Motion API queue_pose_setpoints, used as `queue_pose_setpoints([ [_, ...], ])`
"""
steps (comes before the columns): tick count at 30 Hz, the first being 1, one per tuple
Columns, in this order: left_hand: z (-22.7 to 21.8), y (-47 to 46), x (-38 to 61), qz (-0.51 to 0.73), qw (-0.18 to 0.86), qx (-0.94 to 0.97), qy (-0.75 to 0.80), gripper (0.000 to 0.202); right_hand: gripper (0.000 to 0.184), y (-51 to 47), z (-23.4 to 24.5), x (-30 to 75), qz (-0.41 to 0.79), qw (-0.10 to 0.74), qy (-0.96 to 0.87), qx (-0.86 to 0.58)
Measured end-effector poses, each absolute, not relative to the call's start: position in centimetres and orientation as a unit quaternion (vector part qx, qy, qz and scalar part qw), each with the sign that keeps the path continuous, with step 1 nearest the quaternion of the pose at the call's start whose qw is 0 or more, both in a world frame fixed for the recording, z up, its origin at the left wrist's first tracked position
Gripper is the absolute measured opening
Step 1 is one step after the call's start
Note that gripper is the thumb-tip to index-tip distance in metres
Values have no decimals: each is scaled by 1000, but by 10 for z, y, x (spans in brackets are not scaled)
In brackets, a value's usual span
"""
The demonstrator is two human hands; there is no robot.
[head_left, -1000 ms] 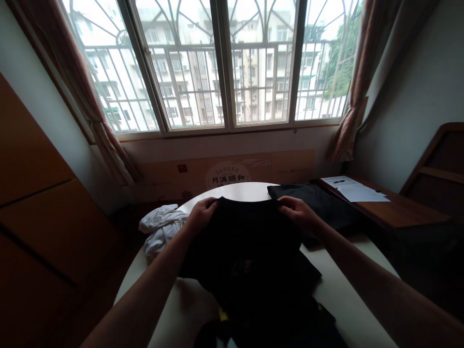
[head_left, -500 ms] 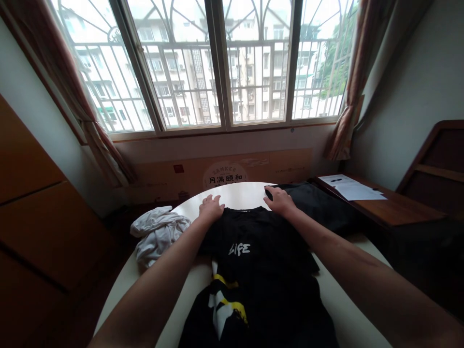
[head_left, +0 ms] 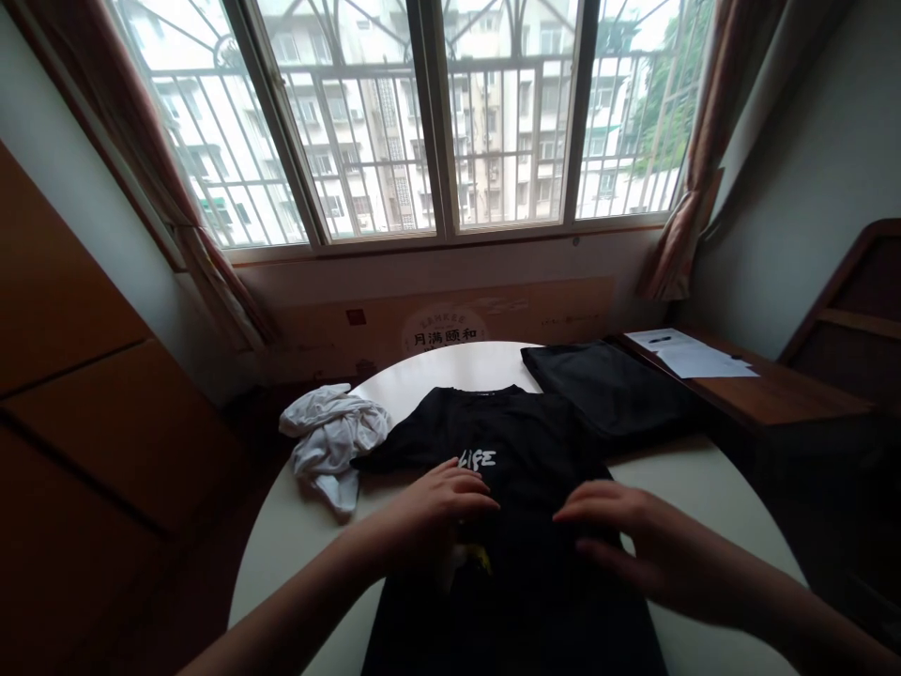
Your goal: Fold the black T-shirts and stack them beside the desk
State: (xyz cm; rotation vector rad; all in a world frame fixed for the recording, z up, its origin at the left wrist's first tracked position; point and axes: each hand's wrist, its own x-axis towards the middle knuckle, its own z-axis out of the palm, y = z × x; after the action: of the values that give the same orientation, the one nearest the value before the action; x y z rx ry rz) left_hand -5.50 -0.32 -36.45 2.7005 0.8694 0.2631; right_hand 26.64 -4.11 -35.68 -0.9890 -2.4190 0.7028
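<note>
Our left hand (head_left: pixel 437 512) and right hand (head_left: pixel 623 530) lie flat on the shirt (head_left: pixel 525 427), fingers slightly apart. It seems soft and limp; we would grip its shoulders.

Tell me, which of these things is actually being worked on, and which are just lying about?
Worked on: black LIFE T-shirt, spread on the white round table.
Lying about: crumpled white cloth, folded dark garment, papers on the wooden desk, cardboard box under the window.
</note>
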Motion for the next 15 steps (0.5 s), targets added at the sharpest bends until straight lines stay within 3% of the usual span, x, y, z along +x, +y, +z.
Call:
queue_pose_setpoints([
  [4, -373, -10, -48, 78, 132, 930, 335, 43, 53, -88, -387, 254, 193, 129, -928, -291],
  [8, -359, -12, -67, 147, 98, 901, 397, 19, 77, -97, -428, 253, 83, 162, -934, -306],
  [11, -343, -16, -101, 203, 114, 867, 440, 16, 69, -101, -435, 264, 58, 211, -912, -348],
  [15, -334, -24, -151, 186, 146, 816, 527, 12, 48, -111, -424, 283, 82, 307, -880, -353],
])
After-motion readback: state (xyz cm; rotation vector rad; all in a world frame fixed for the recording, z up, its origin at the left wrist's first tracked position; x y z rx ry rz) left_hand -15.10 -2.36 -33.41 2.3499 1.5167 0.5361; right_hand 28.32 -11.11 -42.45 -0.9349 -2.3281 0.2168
